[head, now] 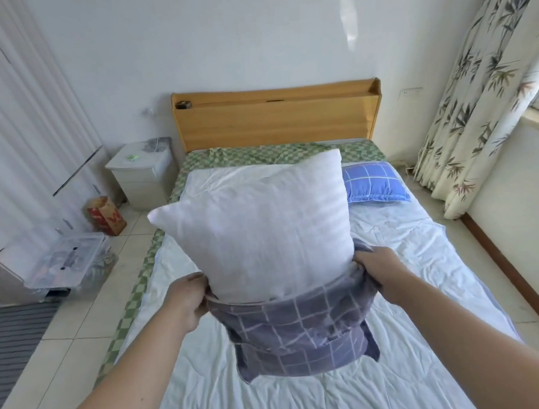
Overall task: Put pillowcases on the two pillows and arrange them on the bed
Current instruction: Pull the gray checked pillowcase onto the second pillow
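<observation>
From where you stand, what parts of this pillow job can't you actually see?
All from the head view:
- Bottom of the white pillow: hidden inside the grey checked pillowcase.
- Fingertips of the left hand and right hand: tucked into the pillowcase rim.
- Left part of the blue checked pillow: hidden behind the white pillow.
- Small dark item on the headboard shelf: too small to identify.

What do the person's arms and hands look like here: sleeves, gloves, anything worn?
Both arms enter from the bottom edge, bare along their whole visible length: no sleeves in view. The left hand and right hand are bare too: no gloves, and no watch, bracelet or ring shows on the visible sides. No markings.
</observation>
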